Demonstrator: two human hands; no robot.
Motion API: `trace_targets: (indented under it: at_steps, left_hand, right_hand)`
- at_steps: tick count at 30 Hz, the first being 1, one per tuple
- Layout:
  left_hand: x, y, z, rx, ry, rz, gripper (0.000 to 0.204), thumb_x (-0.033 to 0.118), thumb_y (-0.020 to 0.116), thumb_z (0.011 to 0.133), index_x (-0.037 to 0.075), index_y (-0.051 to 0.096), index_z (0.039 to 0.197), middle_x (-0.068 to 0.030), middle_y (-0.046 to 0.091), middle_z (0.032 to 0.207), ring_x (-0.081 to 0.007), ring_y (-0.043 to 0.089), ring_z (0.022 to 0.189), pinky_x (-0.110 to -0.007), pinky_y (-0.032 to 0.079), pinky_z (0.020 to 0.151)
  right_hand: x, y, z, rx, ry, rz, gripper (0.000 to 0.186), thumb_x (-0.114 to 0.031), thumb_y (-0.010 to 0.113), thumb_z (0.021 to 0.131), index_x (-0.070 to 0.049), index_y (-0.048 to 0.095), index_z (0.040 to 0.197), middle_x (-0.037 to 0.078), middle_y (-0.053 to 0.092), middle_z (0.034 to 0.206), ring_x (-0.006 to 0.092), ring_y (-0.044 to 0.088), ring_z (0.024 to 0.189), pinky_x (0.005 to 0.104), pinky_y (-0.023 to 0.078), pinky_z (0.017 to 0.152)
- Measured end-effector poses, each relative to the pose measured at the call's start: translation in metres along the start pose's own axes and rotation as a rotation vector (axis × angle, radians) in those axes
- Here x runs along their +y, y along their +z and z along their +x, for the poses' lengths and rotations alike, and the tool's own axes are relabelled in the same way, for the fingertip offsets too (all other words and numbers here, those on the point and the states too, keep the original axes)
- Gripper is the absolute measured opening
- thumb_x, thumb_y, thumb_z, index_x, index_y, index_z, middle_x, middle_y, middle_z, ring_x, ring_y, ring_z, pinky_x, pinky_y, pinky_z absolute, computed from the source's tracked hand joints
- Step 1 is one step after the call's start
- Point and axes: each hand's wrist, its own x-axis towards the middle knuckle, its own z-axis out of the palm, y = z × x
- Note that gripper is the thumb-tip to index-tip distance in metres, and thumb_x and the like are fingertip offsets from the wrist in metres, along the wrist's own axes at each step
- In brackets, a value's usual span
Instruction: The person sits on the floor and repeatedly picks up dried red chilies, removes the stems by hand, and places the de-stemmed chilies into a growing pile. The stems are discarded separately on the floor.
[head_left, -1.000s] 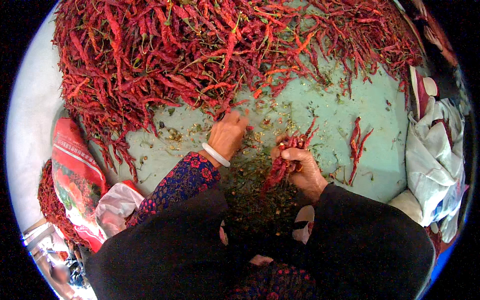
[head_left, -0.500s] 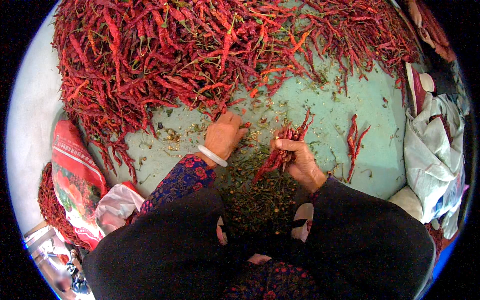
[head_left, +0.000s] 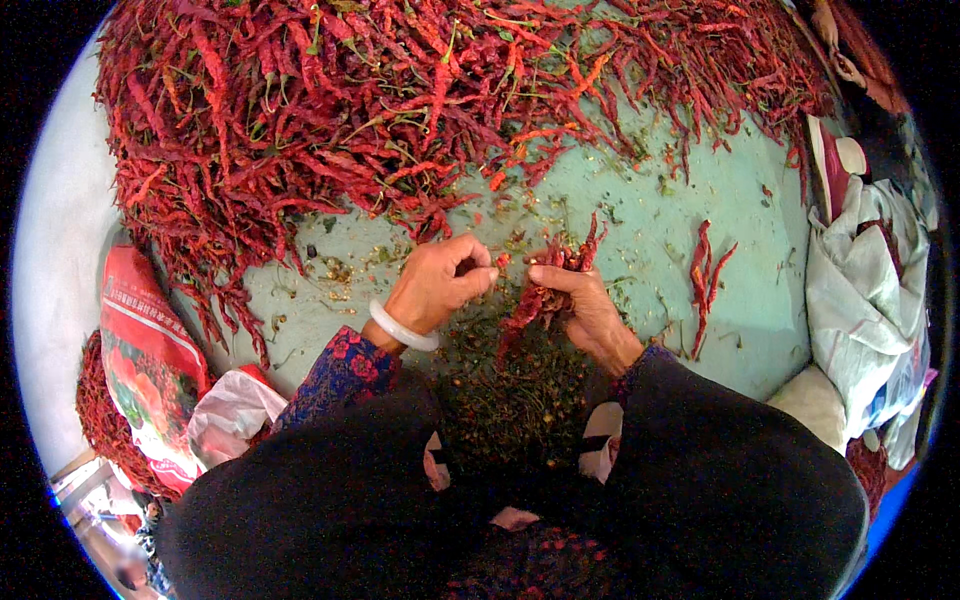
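In my right hand point(head_left: 592, 305) is a small bunch of dried red chilies point(head_left: 530, 304), gripped under the thumb, with some tips sticking up past the fingers. My left hand point(head_left: 437, 285), with a white bangle point(head_left: 402, 328) at the wrist, is closed in a pinch just left of the bunch. Whatever its fingertips hold is too small to make out. Below both hands lies a dark heap of stems and scraps point(head_left: 515, 390). A large pile of dried chilies point(head_left: 300, 130) spreads across the far side, its near edge just beyond my left hand.
A few chilies point(head_left: 706, 285) lie apart on the pale green sheet point(head_left: 755, 330) at the right. A red printed sack point(head_left: 150, 350) stands at the left, and a whitish sack point(head_left: 865, 290) at the right. Loose seeds and bits litter the sheet.
My left hand has drawn back from the pile's edge toward me, now pinched beside the bunch. My right hand has shifted slightly left, still holding the chilies.
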Motion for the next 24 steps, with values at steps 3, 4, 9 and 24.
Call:
trace_targets:
  at_steps: [3, 4, 9, 24]
  left_hand:
    - [-0.002, 0.010, -0.004, 0.042, 0.248, 0.251, 0.014, 0.012, 0.060, 0.070, 0.002, 0.051, 0.074, -0.0105, 0.052, 0.066, -0.0224, 0.052, 0.057, -0.031, 0.041, 0.052]
    - [-0.003, 0.011, -0.005, 0.056, 0.342, 0.377, 0.015, 0.013, 0.060, 0.070, 0.003, 0.051, 0.075, -0.0096, 0.051, 0.067, -0.0213, 0.052, 0.057, -0.031, 0.041, 0.053]
    - [-0.001, 0.010, -0.007, 0.071, 0.436, 0.497, 0.013, 0.012, 0.059, 0.070, 0.004, 0.051, 0.077, -0.0117, 0.051, 0.068, -0.0282, 0.054, 0.061, -0.035, 0.042, 0.054]
    - [0.009, 0.019, -0.009, 0.080, 0.407, 0.393, 0.014, 0.014, 0.058, 0.074, 0.004, 0.050, 0.080, -0.0143, 0.051, 0.070, -0.0329, 0.053, 0.064, -0.040, 0.042, 0.054]
  right_hand:
    - [-0.007, 0.009, -0.005, -0.042, -0.049, -0.003, 0.020, -0.004, 0.067, 0.068, -0.002, 0.058, 0.086, 0.004, 0.061, 0.078, 0.0133, 0.057, 0.069, 0.0274, 0.047, 0.064]
    - [-0.007, 0.011, -0.005, -0.048, -0.080, -0.019, 0.021, -0.003, 0.068, 0.067, -0.003, 0.057, 0.085, 0.003, 0.060, 0.077, 0.0132, 0.057, 0.067, 0.0272, 0.047, 0.063]
    - [-0.013, 0.013, -0.007, -0.132, -0.169, -0.147, 0.027, -0.003, 0.071, 0.065, -0.001, 0.057, 0.088, 0.003, 0.061, 0.079, 0.0119, 0.057, 0.070, 0.0261, 0.047, 0.065]
    - [-0.012, 0.018, -0.005, -0.095, -0.112, -0.101, 0.014, 0.001, 0.065, 0.066, -0.001, 0.058, 0.078, 0.005, 0.061, 0.073, 0.0136, 0.057, 0.064, 0.0271, 0.047, 0.059]
